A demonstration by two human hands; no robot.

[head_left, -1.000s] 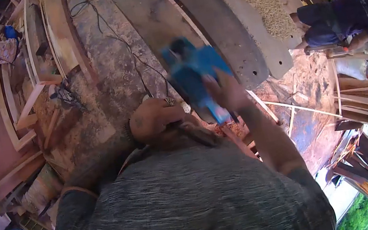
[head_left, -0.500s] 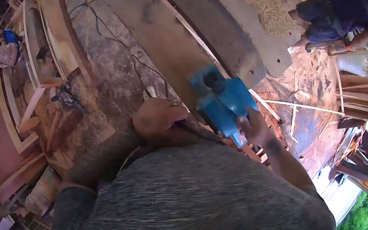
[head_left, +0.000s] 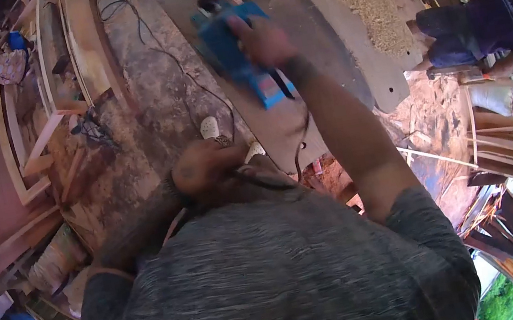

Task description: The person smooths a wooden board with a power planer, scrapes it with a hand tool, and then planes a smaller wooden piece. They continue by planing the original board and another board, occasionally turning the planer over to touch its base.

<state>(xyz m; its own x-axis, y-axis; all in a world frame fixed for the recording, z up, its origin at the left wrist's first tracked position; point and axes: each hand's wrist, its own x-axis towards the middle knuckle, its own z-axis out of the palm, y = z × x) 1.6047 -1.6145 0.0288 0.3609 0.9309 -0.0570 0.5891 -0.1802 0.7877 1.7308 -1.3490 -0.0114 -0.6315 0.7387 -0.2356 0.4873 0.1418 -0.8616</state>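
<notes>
My right hand [head_left: 267, 41] is wrapped round the top handle of a blue electric planer [head_left: 225, 46], which sits on a long wide wooden plank [head_left: 283, 138]. The planer is slightly blurred. A dark power cord [head_left: 304, 135] loops from its rear end down toward my waist. My left hand [head_left: 203, 167] is close to my belly, fingers curled round a section of that cord; part of the grip is hidden. Beside the plank lies another dark board [head_left: 317, 34].
Wood shavings [head_left: 353, 5] cover a board at upper right. A co-worker [head_left: 475, 25] bends over at the right. Wooden frames [head_left: 13, 156] stand at left. A thin cable [head_left: 165, 52] trails over the dusty floor near my shoe [head_left: 209, 127]. Timber [head_left: 505, 145] is piled at far right.
My right hand has pushed the planer forward along the plank, away from my body, and the arm is now stretched out. My left hand stays near my waist.
</notes>
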